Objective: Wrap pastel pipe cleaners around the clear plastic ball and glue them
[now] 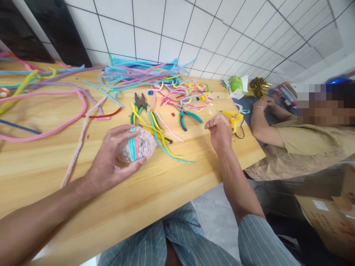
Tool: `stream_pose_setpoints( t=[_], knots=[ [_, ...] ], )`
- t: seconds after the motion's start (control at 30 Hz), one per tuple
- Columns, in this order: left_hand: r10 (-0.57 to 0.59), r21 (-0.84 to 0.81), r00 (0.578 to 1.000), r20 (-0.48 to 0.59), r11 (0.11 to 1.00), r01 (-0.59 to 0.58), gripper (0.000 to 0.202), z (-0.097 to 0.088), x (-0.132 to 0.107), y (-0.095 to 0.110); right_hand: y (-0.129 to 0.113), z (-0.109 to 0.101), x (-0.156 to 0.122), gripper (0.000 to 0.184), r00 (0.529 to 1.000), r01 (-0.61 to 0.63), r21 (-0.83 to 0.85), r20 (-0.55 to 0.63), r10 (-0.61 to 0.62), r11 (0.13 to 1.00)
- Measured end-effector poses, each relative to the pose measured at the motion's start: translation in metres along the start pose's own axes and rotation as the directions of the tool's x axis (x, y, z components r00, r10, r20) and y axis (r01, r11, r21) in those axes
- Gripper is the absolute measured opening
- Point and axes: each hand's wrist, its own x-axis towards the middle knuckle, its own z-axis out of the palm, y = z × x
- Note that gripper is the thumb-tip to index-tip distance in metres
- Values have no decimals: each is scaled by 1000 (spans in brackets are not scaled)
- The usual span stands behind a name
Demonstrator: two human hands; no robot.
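My left hand (111, 159) is wrapped round a clear rounded object (140, 145) banded with teal and pink pipe cleaners, held just above the wooden table (41, 170). Teal and yellow pipe cleaner strands (163, 142) trail from it to the right. My right hand (220, 129) hovers over the table's right end with fingers curled and pinched together, beside a yellow glue gun (234, 118); whether it holds anything is not visible. Green-handled pliers (186, 116) and dark pliers (140, 103) lie between the hands, farther back.
A big heap of coloured pipe cleaners (141, 75) lies at the back, with long pink (55, 127) and purple ones to the left. Another person (299, 136) leans on the table's right end. A cardboard box (330, 218) stands on the floor at right.
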Motion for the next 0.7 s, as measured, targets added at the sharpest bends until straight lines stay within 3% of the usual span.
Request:
stream_pose_setpoints(
  t=[0.07,0.17,0.3,0.43,0.53,0.6,0.7],
  knots=[
    [-3,4,1000,10,1000,3,71,-1,0,0,5,-2,5,57,1000,-2,-20,-1,2,1000],
    [-15,3,1000,19,1000,15,70,-1,1,1,13,-7,11,60,999,-30,-66,-28,28,997],
    [-27,10,1000,1,1000,27,65,-1,1,2,19,-35,15,52,973,-30,-287,-228,-38,957],
    [-7,23,1000,-19,1000,8,62,0,0,2,16,-87,16,44,894,-43,-535,-398,-207,844],
    [8,17,1000,-18,1000,-8,63,0,1,1,16,-123,22,53,849,-131,-649,-463,-253,749],
    [11,14,1000,-20,1000,-10,64,0,1,1,19,-139,31,56,854,-208,-709,-468,-228,674],
    [3,11,1000,-26,1000,-2,66,0,2,0,25,-152,48,50,896,-296,-777,-427,-120,555]
  ],
)
